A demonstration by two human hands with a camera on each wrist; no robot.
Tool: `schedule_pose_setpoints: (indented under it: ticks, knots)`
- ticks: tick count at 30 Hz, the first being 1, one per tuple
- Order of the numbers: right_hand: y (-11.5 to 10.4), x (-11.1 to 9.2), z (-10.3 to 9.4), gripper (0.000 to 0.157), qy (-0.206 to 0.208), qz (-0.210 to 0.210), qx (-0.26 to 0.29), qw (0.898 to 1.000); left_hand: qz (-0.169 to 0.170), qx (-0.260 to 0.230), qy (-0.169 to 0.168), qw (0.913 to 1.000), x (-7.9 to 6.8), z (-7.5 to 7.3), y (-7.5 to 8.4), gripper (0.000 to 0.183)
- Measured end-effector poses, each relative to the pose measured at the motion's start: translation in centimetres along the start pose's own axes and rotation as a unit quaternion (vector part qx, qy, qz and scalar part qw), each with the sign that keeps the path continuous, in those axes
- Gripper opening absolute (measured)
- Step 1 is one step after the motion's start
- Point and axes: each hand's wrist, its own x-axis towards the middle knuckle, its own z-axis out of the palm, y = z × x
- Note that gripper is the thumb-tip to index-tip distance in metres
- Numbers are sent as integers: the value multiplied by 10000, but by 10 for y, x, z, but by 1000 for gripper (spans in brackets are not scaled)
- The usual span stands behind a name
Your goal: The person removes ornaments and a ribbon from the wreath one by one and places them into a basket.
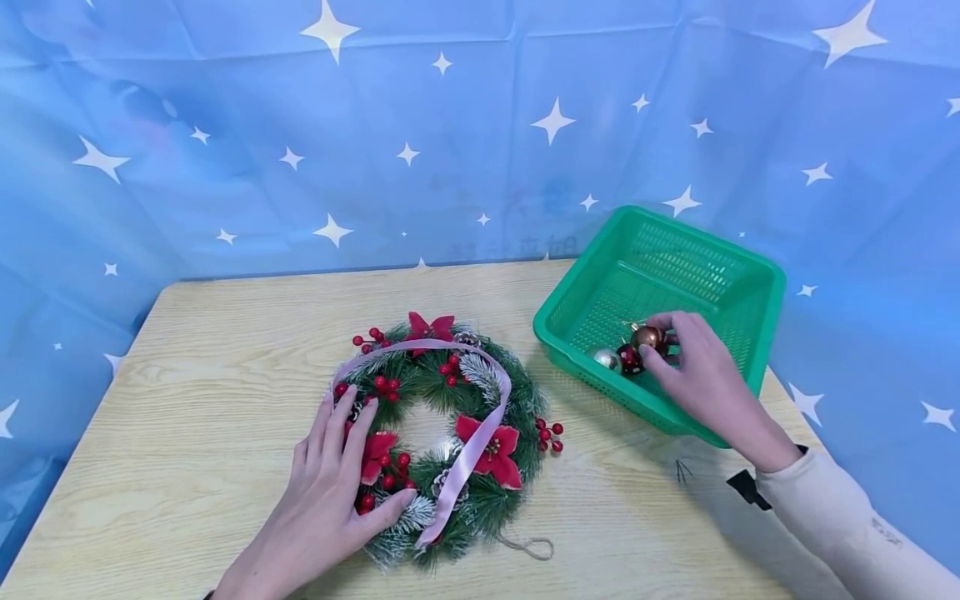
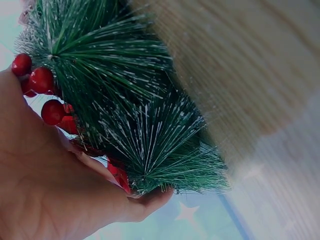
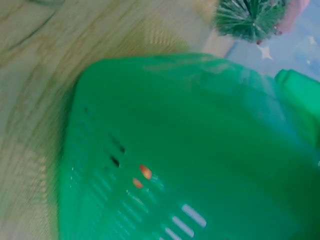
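Note:
A green wreath (image 1: 517, 392) lies flat on the table, trimmed with red poinsettias, red berries, pine cones and frosted needles. Across its top and right side runs a pale pink ribbon (image 1: 468, 457). My left hand (image 1: 322, 483) rests on the wreath's left side, fingers spread over the greenery and berries (image 2: 41, 80). In the green basket (image 1: 577, 358), my right hand (image 1: 705, 379) pinches a shiny brown bauble (image 1: 647, 337) between thumb and fingers. Next to it are a dark red bauble with white spots (image 1: 630, 358) and a silver bauble (image 1: 607, 359).
A loop of twine (image 1: 536, 548) sticks out from the wreath's near edge onto the wooden table (image 1: 202, 417). A blue cloth with white stars (image 1: 480, 125) hangs behind. The basket's wall (image 3: 165, 110) fills most of the right wrist view and hides that hand.

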Motion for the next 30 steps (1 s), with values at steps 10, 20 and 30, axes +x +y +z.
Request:
schedule_pose_setpoints:
  ticks: [10, 20, 30]
  knots:
    - [5, 1, -5, 33, -937, 303, -221, 9949, -74, 19, -24, 10000, 1, 0, 0, 115]
    - [10, 4, -8, 30, -1604, 302, -432, 9856, -126, -16, -53, 9999, 2, 1, 1, 116]
    - [15, 9, -5, 15, -2104, 219, -390, 9766, -65, 61, -7, 10000, 1, 1, 1, 113]
